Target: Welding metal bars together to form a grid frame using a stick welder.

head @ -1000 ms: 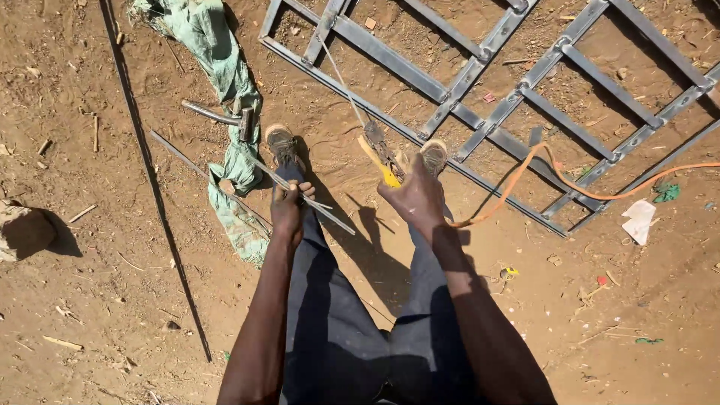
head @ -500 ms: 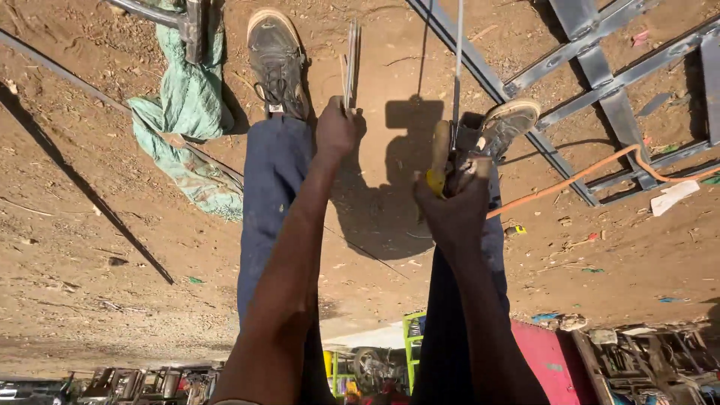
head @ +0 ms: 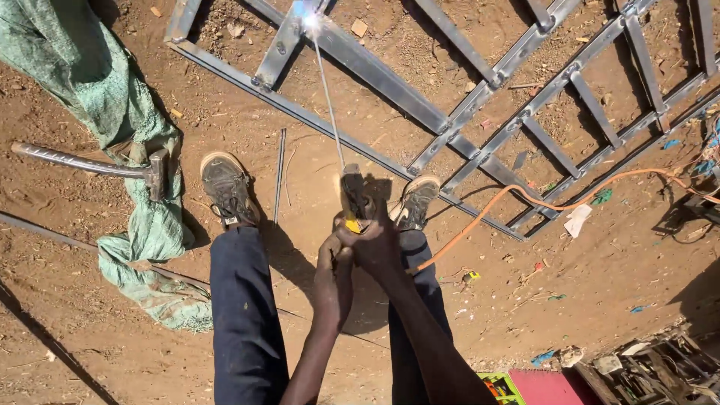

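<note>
Nearest me, my right hand (head: 375, 244) has its fingers wrapped around the holder (head: 352, 202), and my left hand (head: 334, 274) cups it from below, fingers closed on the right hand. The holder sits between my shoes (head: 225, 187). Its rod (head: 328, 105) runs up to a spark on the frame (head: 375, 71). A hammer (head: 97, 165) lies on green cloth (head: 90, 90) to the left.
</note>
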